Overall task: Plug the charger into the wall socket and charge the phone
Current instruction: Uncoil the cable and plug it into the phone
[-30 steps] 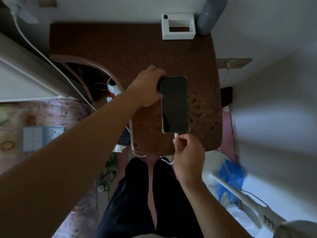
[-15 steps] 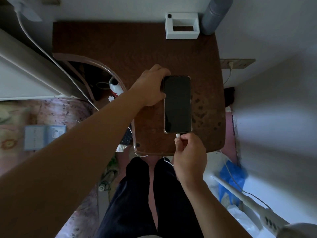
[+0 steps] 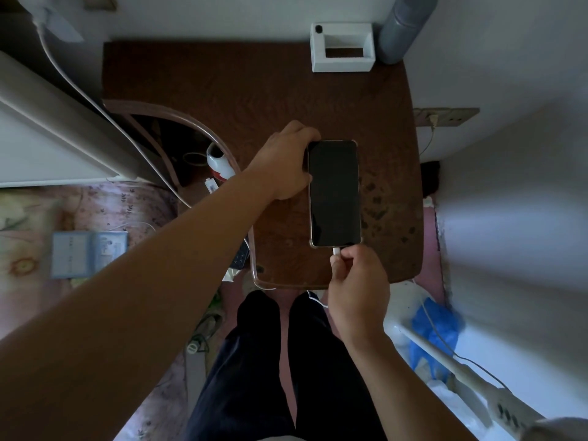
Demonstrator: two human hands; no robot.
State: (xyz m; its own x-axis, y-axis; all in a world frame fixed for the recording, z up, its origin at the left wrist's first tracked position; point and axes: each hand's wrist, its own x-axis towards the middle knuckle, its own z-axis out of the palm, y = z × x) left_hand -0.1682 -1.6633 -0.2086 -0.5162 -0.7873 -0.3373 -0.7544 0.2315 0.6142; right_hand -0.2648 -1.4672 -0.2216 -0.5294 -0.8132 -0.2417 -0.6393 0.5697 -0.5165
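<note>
A phone with a dark screen lies flat on the brown wooden table. My left hand grips its upper left edge and holds it down. My right hand pinches the white cable plug, whose tip touches the phone's bottom port. The white cable runs down past the table's front edge. On the wall to the right, a socket plate has a white plug in it with a thin cord hanging down.
A white box and a grey cylinder stand at the table's back right corner. A white fan stand and blue bag are at the lower right. A lower shelf holds clutter on the left.
The plug in my right hand has moved up to the phone's bottom port. My left hand stays on the phone; the view shifted slightly.
</note>
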